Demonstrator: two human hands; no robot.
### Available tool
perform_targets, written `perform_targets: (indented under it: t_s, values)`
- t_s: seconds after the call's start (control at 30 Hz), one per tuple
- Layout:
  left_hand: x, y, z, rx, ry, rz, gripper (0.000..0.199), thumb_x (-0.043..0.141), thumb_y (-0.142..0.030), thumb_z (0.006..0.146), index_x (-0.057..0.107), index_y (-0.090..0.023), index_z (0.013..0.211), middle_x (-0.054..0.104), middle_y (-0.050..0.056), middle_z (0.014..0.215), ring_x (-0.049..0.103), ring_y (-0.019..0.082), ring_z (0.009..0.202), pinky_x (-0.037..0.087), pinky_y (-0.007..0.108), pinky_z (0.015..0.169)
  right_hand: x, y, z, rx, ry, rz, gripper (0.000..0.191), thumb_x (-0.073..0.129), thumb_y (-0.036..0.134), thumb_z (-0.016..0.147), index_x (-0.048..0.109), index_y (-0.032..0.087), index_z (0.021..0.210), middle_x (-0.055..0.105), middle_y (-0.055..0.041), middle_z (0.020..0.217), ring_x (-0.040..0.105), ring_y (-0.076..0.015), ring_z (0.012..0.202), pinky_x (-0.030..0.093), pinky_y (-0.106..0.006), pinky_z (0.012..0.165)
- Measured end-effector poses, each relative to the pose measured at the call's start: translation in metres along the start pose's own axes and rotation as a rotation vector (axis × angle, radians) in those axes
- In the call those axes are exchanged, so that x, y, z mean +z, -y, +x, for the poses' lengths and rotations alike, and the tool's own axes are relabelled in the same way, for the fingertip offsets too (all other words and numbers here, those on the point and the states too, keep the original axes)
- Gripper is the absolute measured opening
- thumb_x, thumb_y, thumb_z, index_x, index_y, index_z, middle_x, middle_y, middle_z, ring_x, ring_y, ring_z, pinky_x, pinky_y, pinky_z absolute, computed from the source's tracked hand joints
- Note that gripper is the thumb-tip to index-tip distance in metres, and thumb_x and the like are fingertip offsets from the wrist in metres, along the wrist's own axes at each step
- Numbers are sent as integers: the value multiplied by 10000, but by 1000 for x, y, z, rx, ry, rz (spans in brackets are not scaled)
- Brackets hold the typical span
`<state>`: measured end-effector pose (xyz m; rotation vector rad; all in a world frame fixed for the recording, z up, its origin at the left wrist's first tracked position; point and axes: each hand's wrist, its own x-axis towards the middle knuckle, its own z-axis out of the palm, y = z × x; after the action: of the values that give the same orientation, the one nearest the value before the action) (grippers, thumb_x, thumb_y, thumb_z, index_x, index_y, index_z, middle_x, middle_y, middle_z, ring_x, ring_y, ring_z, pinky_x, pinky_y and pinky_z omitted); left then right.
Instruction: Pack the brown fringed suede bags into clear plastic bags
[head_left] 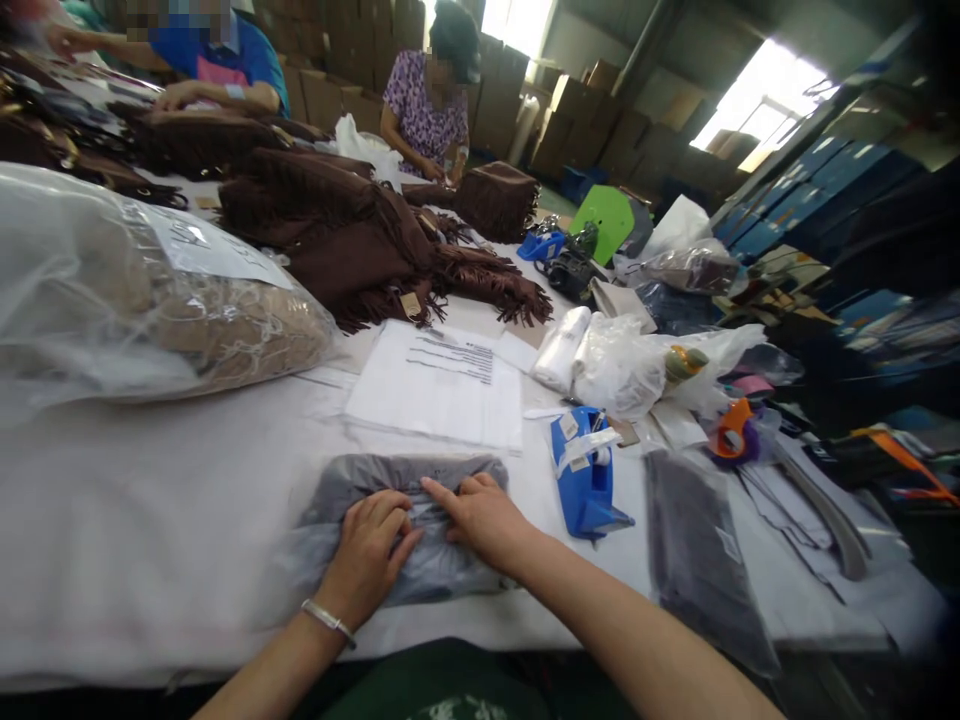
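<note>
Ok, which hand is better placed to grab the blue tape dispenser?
Probably the right hand: it rests on the gray cloth on the side nearest the blue tape dispenser. The left hand is farther off, with the right hand between it and the dispenser.

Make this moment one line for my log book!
left hand: on gray cloth | right hand: on gray cloth | nearest: blue tape dispenser

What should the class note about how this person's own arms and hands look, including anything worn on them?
The left hand and right hand are bare, without gloves, and the forearms show no sleeves. A silver bangle circles the left wrist. A dark green top with a white print shows below the arms.
</note>
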<state>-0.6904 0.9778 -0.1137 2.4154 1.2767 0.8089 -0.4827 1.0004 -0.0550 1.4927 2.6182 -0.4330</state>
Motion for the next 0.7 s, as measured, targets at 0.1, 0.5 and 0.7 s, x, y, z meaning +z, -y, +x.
perform_targets:
  t_s: [0.1,0.5,0.7]
  values:
    - [-1,-1,-1,-7,-8,2,92,545,-267,872,518,-203,812,586,54,1051,494,241,1087,342,432,937,-3,-13,-6,128,-74,-32,839,713,377,746,273,211,1440,670,-105,904,560,-286,937,403,-408,858]
    - [-25,27,-24,18,-51,175,341,560,-396,852,526,-224,1146,581,83,1198,507,275,1115,338,455,963,-1,-42,-24,202,-442,320,432,649,253,795,549,227,1214,410,-87,1427,269,-273,1360,252,-474,1091]
    - [-64,54,-49,-257,-24,14,308,479,-498,871,548,-214,771,611,48,872,564,229,892,436,371,810,-35,17,12,-42,-23,656,256,461,360,909,649,200,840,671,4,764,610,-135,715,463,-245,672]
